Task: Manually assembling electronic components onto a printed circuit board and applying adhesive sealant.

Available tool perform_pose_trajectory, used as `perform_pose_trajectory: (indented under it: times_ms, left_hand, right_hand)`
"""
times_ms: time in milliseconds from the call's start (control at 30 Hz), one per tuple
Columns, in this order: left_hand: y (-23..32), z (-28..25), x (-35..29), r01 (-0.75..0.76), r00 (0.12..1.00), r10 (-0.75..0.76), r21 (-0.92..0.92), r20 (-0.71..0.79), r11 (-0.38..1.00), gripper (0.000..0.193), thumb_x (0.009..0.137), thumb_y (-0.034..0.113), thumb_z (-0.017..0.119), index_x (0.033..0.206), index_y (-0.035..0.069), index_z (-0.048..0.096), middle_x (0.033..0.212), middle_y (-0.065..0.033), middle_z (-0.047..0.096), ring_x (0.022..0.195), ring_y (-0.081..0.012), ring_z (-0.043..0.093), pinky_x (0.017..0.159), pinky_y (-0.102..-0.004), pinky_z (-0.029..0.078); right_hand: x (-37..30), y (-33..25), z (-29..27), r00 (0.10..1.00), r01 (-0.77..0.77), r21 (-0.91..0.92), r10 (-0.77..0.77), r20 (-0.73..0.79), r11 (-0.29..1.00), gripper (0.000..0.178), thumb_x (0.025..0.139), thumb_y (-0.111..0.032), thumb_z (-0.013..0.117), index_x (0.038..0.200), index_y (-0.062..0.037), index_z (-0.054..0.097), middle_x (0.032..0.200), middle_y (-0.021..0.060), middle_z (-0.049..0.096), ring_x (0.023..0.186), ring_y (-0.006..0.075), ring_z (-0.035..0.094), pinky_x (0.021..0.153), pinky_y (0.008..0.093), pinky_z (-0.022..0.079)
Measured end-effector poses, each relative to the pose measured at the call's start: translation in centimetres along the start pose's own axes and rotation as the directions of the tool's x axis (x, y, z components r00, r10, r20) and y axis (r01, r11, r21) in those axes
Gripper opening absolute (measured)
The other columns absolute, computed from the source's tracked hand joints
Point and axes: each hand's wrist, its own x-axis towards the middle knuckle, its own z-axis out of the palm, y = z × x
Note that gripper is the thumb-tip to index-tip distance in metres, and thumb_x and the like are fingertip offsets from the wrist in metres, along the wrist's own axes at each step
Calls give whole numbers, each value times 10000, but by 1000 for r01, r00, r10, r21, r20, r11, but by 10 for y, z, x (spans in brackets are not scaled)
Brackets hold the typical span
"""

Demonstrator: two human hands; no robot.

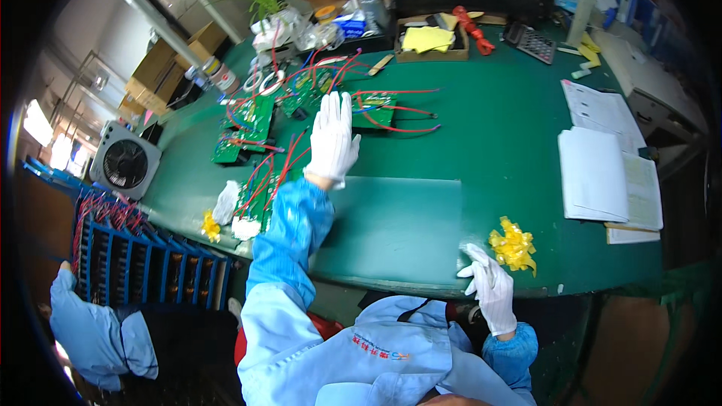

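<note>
Across the green worktop (511, 150), the gloved left hand (333, 139) is holding straight fingers together beside a wired circuit board (382, 117), apparently handling boards and probably needing an edge grip next, while the half-curled right hand (492, 291), its grip unclear, is hovering near yellow ribbon (514, 244).

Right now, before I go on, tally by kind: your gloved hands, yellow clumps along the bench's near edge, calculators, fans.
Left hand and right hand, both gloved: 2
Yellow clumps: 2
Calculator: 1
Fan: 1
Total: 6
</note>
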Motion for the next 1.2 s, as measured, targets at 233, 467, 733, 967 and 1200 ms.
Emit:
perform_pose_trajectory:
  times_ms: [233, 467, 733, 967, 1200]
  left_hand:
    - [23, 36, 61, -71, 926, 104, -102, 362, 992, 1000, 760, 457, 788, 1512, 17, 297, 1338, -261, 524, 1254, -416, 511, 985, -488, 486]
    - [12, 54, 19, -404, 908, 382, 122, 174, 906, 638, 851, 257, 682, 1383, -13, 456, 1120, -147, 609, 1010, -288, 601, 729, -384, 547]
    - [39, -33, -32, -604, 790, 596, 13, 142, 797, 734, 741, 91, 665, 1435, 43, 431, 872, -79, 539, 845, -239, 582, 643, -368, 517]
    - [124, -92, -116, -786, 615, 760, -97, -211, 610, 433, 855, 63, 645, 1288, 53, 630, 742, 26, 401, 636, -91, 492, 446, -240, 411]
    - [130, -85, -124, -665, 743, 649, -292, -165, 687, 572, 803, 136, 664, 1369, 107, 591, 1135, -45, 591, 823, -142, 565, 626, -270, 447]
  right_hand:
    - [-32, -14, -16, 993, -85, 35, 88, -83, 996, 336, 1019, -67, 483, 1340, -26, 571, 872, 94, 701, 544, 91, 548, 560, 243, 474]
    - [-51, -5, -22, 990, -84, 49, 89, -113, 995, 329, 1023, -74, 485, 1336, -19, 570, 900, 106, 699, 550, 91, 552, 557, 243, 481]
    - [-42, -25, -30, 986, -63, 40, 68, -154, 997, 336, 1059, -146, 442, 1353, -45, 570, 886, 80, 693, 568, 51, 532, 493, 200, 404]
    - [-13, -46, -33, 941, -229, 94, 245, -231, 969, 386, 1017, -168, 538, 1383, -47, 547, 780, 41, 638, 562, 26, 474, 500, 192, 377]
    - [18, -30, -24, 973, -165, -253, 116, -199, 953, 382, 970, -128, 615, 1317, 17, 549, 1187, 150, 653, 1075, 250, 637, 956, 359, 479]
